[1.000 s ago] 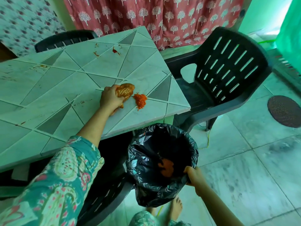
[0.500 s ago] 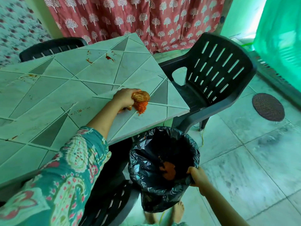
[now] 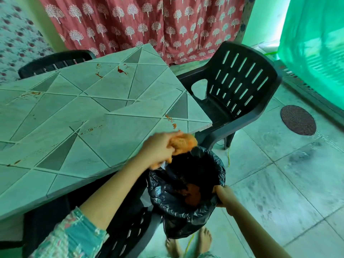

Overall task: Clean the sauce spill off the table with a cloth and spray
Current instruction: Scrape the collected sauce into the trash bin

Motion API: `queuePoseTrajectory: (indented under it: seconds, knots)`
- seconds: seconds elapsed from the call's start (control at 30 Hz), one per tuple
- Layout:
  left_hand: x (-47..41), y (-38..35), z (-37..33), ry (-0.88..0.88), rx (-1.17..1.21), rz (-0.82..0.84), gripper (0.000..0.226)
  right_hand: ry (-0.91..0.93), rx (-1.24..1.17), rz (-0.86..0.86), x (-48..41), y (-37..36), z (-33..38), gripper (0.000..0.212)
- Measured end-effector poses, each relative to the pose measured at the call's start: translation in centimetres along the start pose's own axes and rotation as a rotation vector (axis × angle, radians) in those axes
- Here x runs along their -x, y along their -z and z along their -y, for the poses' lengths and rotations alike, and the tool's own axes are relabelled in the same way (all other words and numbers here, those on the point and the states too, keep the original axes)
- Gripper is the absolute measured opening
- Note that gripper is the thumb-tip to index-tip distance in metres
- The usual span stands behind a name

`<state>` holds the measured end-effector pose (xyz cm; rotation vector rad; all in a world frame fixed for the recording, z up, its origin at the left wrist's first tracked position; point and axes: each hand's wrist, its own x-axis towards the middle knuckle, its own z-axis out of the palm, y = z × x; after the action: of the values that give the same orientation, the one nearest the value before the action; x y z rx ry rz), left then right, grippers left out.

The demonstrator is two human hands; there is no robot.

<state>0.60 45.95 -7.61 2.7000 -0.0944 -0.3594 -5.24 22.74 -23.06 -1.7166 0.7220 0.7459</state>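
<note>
Before the red curtain point(image 3: 141, 25), sauce smears point(image 3: 121, 70) dot the tiled table point(image 3: 65, 112).

Orange-stained cloth point(image 3: 183, 144) bunched off table point(image 3: 121, 136) edge, sauce smears point(image 3: 121, 70) on top

A red curtain point(image 3: 149, 28) with white trees hangs at the back. Beside it is a pale green wall point(image 3: 264, 21). A thin green sheet point(image 3: 316, 43) on the right lets bright light through. The floor point(image 3: 279, 183) has big pale tiles and a round dark mat point(image 3: 298, 120). A black plastic chair point(image 3: 242, 84) stands near the mat.
</note>
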Motion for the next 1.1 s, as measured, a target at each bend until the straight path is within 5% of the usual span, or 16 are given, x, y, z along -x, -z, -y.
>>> queuePoseTrajectory:
  seconds: [0.27, 0.43, 0.73, 0.87, 1.1]
  knots:
    - [-8.9, 6.8, 6.0, 0.232, 0.073, -0.37, 0.059, 0.006, -0.002, -0.024, -0.1, 0.0, -0.1, 0.006]
    - [-13.1, 6.7, 6.3, 0.324, -0.029, -0.306, 0.058, 0.005, -0.004, -0.028, -0.4, 0.1, -0.5, 0.006]
    - [-8.0, 0.9, -0.1, -0.043, -0.253, -0.061, 0.06, 0.024, -0.004, -0.027, -0.7, 0.4, -0.9, 0.009]
    - [-2.5, -0.2, -1.1, -0.185, -0.174, -0.001, 0.061, 0.022, 0.027, -0.039, -0.8, 0.8, -0.9, 0.007]
    - [-3.9, 4.9, 7.3, 0.332, -0.054, -0.389, 0.061, 0.023, 0.075, -0.034, -0.6, 0.4, -0.7, 0.009]
